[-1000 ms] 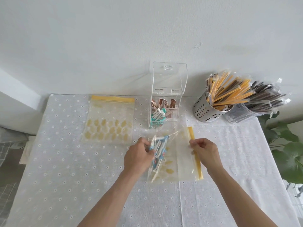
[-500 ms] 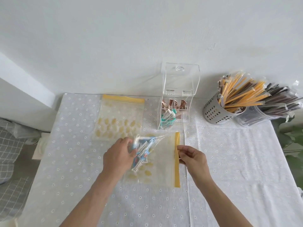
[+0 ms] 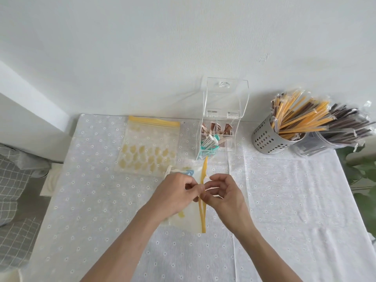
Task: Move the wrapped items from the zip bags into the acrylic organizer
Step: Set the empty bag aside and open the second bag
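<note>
Plain white wall (image 3: 183, 47) across the upper half, faint scuff at upper right. Below it, bench (image 3: 284, 200) under a white cloth printed with small daisies, far edge against the wall. Grey checked fabric (image 3: 12, 180) beyond the bench's left edge; green leaves (image 3: 364, 171) at the right edge.

Flat on the cloth at far left-centre: clear zip bag with yellow seal strip and yellow lemon print (image 3: 147, 148), no contents made out. To its right, clear acrylic organizer with hinged lid standing open (image 3: 221, 119), close to the wall. Brown wrapped pieces (image 3: 215, 129) in the rear compartments, teal-and-white wrapped packets (image 3: 209, 144) in the front one. Further right: perforated grey metal cup packed with orange wrapped sticks (image 3: 272, 135), touching a clear container of dark brown wrapped sticks (image 3: 329, 137).

Near centre, in front of the organizer: second clear zip bag with yellow seal strip (image 3: 193, 218), strip running away from the viewer. Blue wrapped item (image 3: 47, 172) barely visible inside, just above the left knuckles; rest hidden.

Left hand (image 3: 175, 196): grip pinching the seal strip's left lip. Right hand (image 3: 225, 194): grip pinching the right lip, other fingers loosely curled. Both lips slightly parted below the pinch.
</note>
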`<state>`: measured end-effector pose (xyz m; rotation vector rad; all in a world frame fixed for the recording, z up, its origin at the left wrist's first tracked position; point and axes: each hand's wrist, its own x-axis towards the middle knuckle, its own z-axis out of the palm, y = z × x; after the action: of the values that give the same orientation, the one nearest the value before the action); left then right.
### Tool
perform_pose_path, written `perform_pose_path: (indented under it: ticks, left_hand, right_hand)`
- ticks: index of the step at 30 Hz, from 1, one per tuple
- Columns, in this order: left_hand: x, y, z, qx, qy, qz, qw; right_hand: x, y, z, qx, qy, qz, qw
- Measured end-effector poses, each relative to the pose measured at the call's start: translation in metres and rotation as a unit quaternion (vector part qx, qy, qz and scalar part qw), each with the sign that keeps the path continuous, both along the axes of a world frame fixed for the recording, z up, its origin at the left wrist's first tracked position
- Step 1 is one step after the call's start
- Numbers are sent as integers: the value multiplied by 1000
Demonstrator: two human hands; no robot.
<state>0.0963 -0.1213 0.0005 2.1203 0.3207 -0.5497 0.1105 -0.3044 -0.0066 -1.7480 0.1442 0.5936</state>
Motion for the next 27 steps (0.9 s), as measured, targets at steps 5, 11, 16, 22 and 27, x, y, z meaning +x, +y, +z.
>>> perform_pose_path:
  ticks: [5, 11, 16, 22, 27]
  left_hand:
    - [2, -2, -11, 53, 7, -34, 998]
    - [-2, -11, -10, 94, -3, -75, 993]
    - [-3, -13, -6, 142, -20, -79, 987]
    - [-6, -7, -9, 165, -27, -11, 986]
    - [-6, 17, -6, 172, -22, 38, 984]
  right_hand:
    - [-5, -3, -6, -25, 18, 6, 1000]
    - [-9, -6, -9, -127, 0, 89, 988]
    - [-6, -8, -10, -143, 10, 98, 985]
    - [-3, -10, -22, -203, -9, 45, 978]
    - [3, -32, -36, -252, -11, 5, 968]
